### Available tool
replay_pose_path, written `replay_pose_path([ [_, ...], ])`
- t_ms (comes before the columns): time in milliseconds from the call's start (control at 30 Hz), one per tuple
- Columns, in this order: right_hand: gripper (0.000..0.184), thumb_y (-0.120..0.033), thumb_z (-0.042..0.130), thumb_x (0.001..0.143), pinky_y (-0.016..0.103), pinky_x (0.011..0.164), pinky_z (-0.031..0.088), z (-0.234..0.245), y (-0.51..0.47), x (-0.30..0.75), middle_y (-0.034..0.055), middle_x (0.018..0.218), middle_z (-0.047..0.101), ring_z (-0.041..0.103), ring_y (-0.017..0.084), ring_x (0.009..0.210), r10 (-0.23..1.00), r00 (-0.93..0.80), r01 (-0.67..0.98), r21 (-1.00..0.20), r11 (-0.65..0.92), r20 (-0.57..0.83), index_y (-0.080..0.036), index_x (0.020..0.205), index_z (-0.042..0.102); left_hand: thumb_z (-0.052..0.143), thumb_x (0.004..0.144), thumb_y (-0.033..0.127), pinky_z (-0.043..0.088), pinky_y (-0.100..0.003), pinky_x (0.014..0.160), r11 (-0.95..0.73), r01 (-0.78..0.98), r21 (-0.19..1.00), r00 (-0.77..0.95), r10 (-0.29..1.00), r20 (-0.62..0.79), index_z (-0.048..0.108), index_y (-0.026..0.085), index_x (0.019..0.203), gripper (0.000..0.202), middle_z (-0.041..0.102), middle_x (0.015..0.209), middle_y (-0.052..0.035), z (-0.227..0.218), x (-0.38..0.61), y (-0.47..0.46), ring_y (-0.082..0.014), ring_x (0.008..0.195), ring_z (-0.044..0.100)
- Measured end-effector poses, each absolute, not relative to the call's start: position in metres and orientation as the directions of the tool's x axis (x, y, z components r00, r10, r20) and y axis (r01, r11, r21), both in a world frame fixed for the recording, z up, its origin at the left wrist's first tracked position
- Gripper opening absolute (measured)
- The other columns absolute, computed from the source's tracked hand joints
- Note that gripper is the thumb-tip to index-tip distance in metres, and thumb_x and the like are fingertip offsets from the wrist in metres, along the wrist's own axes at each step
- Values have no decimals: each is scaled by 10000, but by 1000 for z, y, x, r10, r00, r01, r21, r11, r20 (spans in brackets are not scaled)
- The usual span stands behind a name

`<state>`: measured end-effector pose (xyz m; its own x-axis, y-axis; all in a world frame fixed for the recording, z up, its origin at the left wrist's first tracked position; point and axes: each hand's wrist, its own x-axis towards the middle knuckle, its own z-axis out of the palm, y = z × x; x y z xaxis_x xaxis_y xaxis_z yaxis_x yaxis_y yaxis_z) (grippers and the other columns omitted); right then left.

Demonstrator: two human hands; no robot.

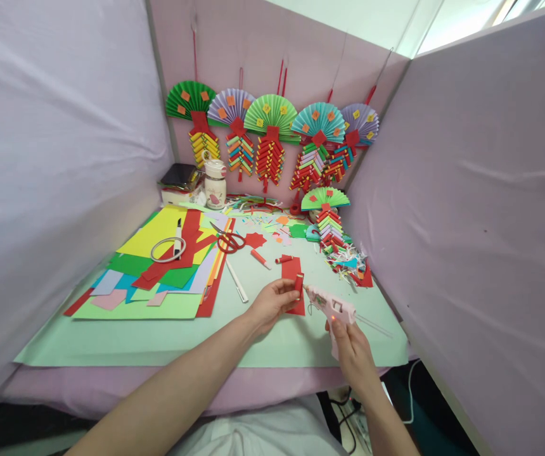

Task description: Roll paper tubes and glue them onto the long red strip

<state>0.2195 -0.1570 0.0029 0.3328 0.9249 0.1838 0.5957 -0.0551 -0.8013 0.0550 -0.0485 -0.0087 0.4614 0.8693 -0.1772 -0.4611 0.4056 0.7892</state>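
Pale purple walls (467,190) stood around a green worktop (253,345). Near its front edge, right of the middle, was a small red paper roll (300,286), pinched between the fingertips of the left hand (272,304). The right hand (355,348) had its fingers around the handle of a pink glue gun (332,306), whose nozzle was just beside the roll; whether they touched, I could not tell. For gluing well, it seemed wise to steady the roll, lay only a thin line, and keep fingertips from the probably hot nozzle. Below lay a red paper strip (291,269); toward the left edge, coloured sheets (177,277).
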Motion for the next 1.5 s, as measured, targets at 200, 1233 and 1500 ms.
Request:
replay_pose_path([
  [200, 539, -646, 362, 850, 283, 580, 413, 6, -157, 217, 35, 666, 592, 543, 184, 643, 925, 333, 558, -829, -38, 182, -183, 790, 631, 805, 634, 205, 512, -259, 748, 424, -490, 762, 456, 869, -190, 645, 141, 931, 343, 679, 893, -54, -9, 55, -48, -130, 764, 647],
  [1233, 536, -628, 319, 872, 287, 579, 420, 5, -156, 226, 34, 650, 592, 543, 190, 629, 927, 303, 619, -785, -15, 221, -195, 768, 617, 781, 679, 242, 531, -309, 808, 468, -427, 774, 552, 813, -188, 679, 119, 935, 301, 703, 954, -124, -14, 55, -48, -187, 841, 679],
  [1500, 530, -625, 335, 869, 288, 599, 419, 6, -157, 225, 34, 659, 598, 550, 191, 646, 927, 315, 617, -786, -38, 202, -192, 767, 624, 766, 696, 239, 530, -277, 805, 465, -426, 776, 553, 813, -183, 691, 121, 945, 285, 698, 976, -117, -11, 54, -49, -191, 884, 675],
])
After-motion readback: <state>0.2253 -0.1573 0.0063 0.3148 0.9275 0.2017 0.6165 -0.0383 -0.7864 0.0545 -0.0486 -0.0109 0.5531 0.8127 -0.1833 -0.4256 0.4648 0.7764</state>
